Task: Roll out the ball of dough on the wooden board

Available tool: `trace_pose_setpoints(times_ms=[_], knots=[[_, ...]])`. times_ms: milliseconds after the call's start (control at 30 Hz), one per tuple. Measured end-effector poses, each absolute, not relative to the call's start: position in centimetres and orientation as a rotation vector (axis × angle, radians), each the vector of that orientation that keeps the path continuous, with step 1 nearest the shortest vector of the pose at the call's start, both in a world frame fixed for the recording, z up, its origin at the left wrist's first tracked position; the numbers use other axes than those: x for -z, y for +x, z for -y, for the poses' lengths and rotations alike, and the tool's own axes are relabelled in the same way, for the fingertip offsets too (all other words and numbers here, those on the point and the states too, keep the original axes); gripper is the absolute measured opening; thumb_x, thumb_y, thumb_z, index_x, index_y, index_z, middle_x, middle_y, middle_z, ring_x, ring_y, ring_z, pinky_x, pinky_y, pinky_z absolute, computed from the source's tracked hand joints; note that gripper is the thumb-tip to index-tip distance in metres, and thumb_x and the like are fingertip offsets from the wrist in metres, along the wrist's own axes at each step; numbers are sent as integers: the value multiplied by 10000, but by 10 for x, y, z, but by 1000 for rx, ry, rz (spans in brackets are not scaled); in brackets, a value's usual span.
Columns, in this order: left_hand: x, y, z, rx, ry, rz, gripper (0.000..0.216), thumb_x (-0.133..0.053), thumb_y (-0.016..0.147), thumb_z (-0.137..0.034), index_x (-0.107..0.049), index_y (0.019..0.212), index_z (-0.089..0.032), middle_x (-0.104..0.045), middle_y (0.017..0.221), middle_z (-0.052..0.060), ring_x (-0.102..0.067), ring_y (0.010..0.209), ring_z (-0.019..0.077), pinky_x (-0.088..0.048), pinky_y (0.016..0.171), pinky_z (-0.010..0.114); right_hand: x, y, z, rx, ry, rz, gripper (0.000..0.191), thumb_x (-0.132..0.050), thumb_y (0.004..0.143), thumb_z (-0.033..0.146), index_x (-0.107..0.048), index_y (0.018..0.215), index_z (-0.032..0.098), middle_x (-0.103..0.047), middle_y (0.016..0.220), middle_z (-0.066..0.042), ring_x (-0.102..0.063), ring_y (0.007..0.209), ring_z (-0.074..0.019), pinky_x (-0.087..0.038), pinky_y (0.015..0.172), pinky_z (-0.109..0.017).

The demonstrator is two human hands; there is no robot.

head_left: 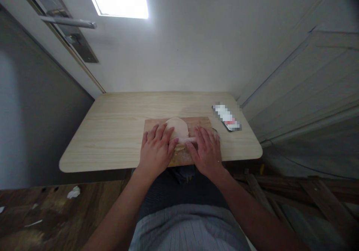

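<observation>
A flat round of pale dough (177,128) lies on a brown wooden board (202,123) at the near edge of a light wooden table (117,131). A thin rolling pin (187,140) rests across the dough's near side. My left hand (156,150) lies flat over the pin's left end, fingers stretched out and together. My right hand (206,150) presses flat on the pin's right end in the same way. Most of the pin is hidden under my palms.
A phone (227,117) lies on the table to the right of the board. A white wall and a door with a metal handle (68,21) stand behind the table. Wooden slats (294,195) lie on the floor at right; scraps of paper (73,192) at left.
</observation>
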State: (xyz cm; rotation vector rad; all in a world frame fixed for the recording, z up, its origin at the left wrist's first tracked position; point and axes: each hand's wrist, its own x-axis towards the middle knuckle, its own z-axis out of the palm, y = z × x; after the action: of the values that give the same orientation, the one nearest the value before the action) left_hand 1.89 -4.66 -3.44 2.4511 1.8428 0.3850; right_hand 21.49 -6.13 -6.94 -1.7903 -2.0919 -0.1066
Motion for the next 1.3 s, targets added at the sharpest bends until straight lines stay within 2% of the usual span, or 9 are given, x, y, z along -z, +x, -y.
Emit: trace_pose_setpoints(times_ms=[600, 867, 1033, 1300], knots=[[40, 12, 2, -344, 2479, -1815, 534, -270, 1053, -503, -535, 1441, -250, -500, 1563, 88, -440, 1434, 284, -318, 1183, 499, 51, 209, 19, 65, -1814, 2117, 492, -380, 1036, 561, -621, 1331, 252, -614, 1431, -98, -481, 1337, -317, -181, 1168, -603], [36, 12, -18, -258, 2426, -1836, 531, -259, 1056, -480, -521, 1453, -245, -539, 1521, 104, -469, 1397, 296, -365, 1119, 495, 55, 207, -1, 50, -1850, 2126, 525, -357, 1047, 568, -576, 1411, 260, -590, 1468, -83, -455, 1364, -339, -177, 1168, -617], [35, 13, -27, -239, 2400, -1867, 532, -271, 1047, -504, -531, 1443, -262, -616, 1396, 123, -549, 1289, 313, -394, 1065, 499, 57, 206, -12, 80, -1863, 2129, 568, -325, 1053, 577, -556, 1440, 231, -586, 1469, -107, -444, 1380, -348, -192, 1164, -613], [37, 12, -44, -186, 2352, -1908, 530, -282, 1037, -519, -534, 1440, -286, -618, 1374, 125, -567, 1251, 326, -403, 1051, 520, 61, 205, -32, 46, -1865, 2133, 561, -340, 1051, 570, -562, 1433, 224, -592, 1460, -107, -456, 1364, -353, -222, 1149, -600]])
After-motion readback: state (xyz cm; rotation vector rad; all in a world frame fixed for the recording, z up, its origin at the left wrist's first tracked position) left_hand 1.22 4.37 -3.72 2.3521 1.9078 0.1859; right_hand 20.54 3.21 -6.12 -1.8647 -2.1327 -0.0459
